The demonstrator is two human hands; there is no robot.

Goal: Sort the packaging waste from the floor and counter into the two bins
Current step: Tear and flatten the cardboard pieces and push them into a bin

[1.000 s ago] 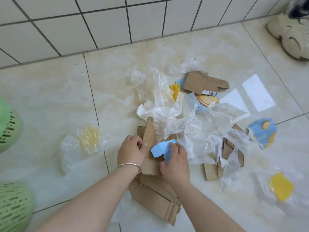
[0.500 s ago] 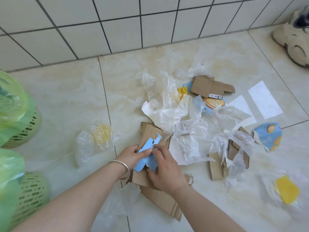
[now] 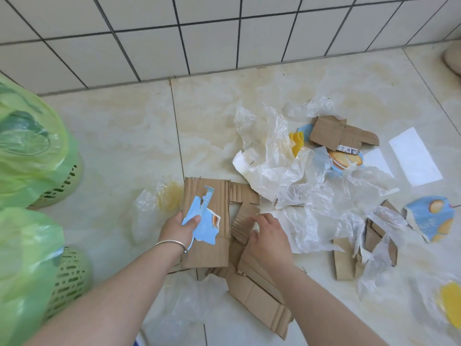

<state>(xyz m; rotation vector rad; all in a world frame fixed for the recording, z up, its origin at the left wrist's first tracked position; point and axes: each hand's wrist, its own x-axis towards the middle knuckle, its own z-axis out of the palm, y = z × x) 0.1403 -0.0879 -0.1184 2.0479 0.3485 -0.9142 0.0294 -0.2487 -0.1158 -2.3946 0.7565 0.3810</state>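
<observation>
Packaging waste lies scattered on the tiled floor. My left hand (image 3: 180,227) grips a brown corrugated cardboard sheet (image 3: 212,248) together with a torn blue printed card scrap (image 3: 204,224), thumb pressed on the scrap. My right hand (image 3: 268,239) is just to the right, fingers curled over the edge of another corrugated cardboard piece (image 3: 245,221). More folded cardboard (image 3: 259,299) lies under my right forearm. Crumpled clear plastic film (image 3: 299,186) is piled to the right. Two green bins lined with green bags stand at the left, the far bin (image 3: 42,156) and the near bin (image 3: 37,278).
Further right lie a flat cardboard box piece (image 3: 341,134), a blue cookie wrapper piece (image 3: 430,218), cardboard strips (image 3: 374,245) and yellow-centred plastic (image 3: 451,304). Another clear wrapper with yellow (image 3: 159,201) lies left of my left hand. A white-tiled wall (image 3: 199,33) runs behind.
My right hand let go of the blue scrap and moved right to a corrugated piece. My left hand now holds the scrap against a cardboard sheet. The view shifted left, showing more of the bins.
</observation>
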